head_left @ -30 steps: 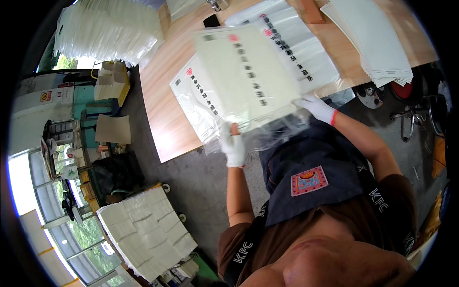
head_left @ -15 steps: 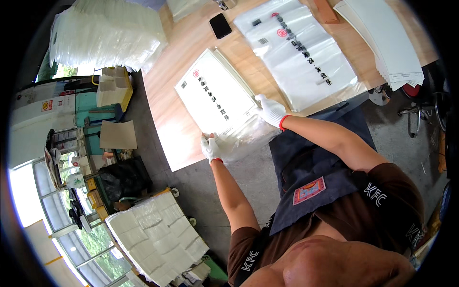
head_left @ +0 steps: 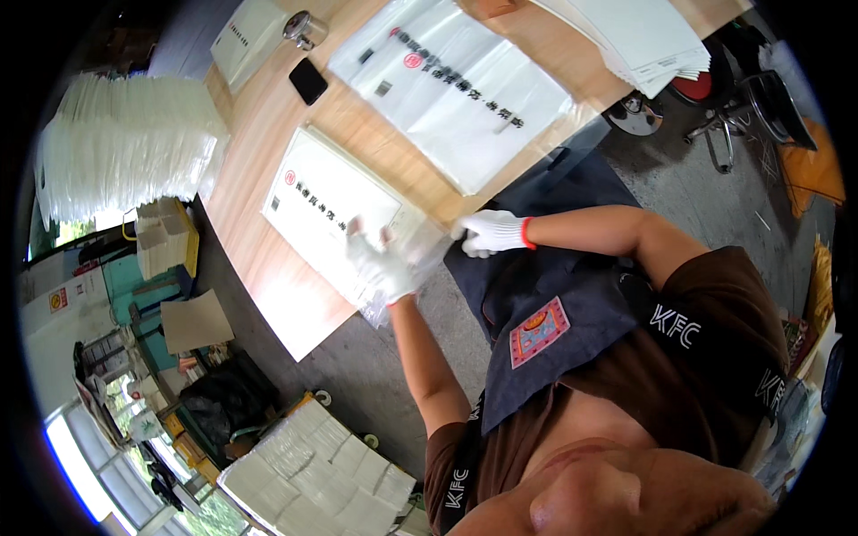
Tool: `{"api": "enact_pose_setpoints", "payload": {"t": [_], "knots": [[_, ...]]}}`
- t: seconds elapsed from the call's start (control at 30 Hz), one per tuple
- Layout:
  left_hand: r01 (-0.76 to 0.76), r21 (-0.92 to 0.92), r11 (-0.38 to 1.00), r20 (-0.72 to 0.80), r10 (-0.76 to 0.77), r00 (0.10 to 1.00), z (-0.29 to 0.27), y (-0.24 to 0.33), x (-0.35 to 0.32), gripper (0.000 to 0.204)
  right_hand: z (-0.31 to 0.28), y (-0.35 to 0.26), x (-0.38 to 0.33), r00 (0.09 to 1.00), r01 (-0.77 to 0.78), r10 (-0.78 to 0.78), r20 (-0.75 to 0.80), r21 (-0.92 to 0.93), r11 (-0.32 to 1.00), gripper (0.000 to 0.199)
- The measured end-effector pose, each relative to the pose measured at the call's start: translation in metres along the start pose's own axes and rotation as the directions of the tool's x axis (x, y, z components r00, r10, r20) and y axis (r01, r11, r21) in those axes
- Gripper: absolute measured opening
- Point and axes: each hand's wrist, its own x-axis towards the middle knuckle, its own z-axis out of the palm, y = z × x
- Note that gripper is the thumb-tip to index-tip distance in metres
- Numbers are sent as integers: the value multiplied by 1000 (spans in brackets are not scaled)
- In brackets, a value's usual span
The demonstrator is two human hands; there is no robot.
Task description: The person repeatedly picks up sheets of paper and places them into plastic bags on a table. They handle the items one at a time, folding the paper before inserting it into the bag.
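A flat white packet with a row of dark print and a red mark (head_left: 335, 201) lies in a clear plastic bag on the wooden table (head_left: 268, 277), near its front edge. My left hand (head_left: 380, 263), in a white glove, rests on the bag's near end with fingers spread. My right hand (head_left: 490, 232), also gloved, pinches the loose clear flap of the bag (head_left: 429, 241) just off the table's edge. The flap hangs crumpled between the two hands.
Farther back lie a pile of large printed clear bags (head_left: 456, 89), a black phone (head_left: 308, 80), a metal round object (head_left: 304, 27) and a white box (head_left: 246, 36). White sheets (head_left: 643, 36) are stacked top right. A tall white stack (head_left: 125, 143) stands left, bundles (head_left: 313, 464) on the floor.
The bagged packet, held up in both hands a second ago, now lies flat on the table to the left. Both hands have come to its near end.
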Motion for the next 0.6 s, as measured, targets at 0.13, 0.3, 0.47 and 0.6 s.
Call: {"api": "enact_pose_setpoints", "payload": {"t": [0.13, 0.3, 0.47, 0.6], "knots": [[-147, -500, 854, 281, 321, 905, 54, 112, -28, 26, -31, 29, -69, 996, -52, 55, -73, 37, 998, 29], [-131, -330, 935, 678, 331, 656, 132, 194, -68, 32, -70, 56, -146, 980, -128, 121, -157, -31, 991, 26], [194, -426, 884, 795, 264, 546, 148, 209, -55, 20, -91, 76, -191, 935, -44, 94, -342, 152, 987, 24], [641, -358, 679, 932, 215, 292, 123, 214, -29, 23, -110, 83, -171, 821, -5, 209, -531, 359, 933, 58]]}}
